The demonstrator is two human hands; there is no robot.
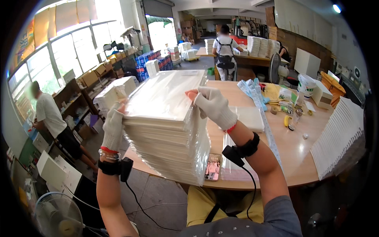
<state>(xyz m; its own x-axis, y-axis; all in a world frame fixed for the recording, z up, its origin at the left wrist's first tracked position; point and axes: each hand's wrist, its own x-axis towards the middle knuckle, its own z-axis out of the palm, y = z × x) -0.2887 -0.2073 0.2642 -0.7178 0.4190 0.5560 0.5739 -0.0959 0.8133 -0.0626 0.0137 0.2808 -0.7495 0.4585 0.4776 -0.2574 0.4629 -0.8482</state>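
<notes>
2 gloved hands (113, 128) (216, 106), white stack (162, 138), lettered shirt (252, 230)

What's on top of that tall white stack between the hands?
Clear film lies over the white stack, with the left hand and right hand at its top edges. Whatever the hands cover there can't be seen.

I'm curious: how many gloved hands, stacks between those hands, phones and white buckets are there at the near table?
Gloved hands (left hand, right hand): 2
Plastic-wrapped stack: 1
Phone: 1
White bucket: 1
Total: 5
</notes>
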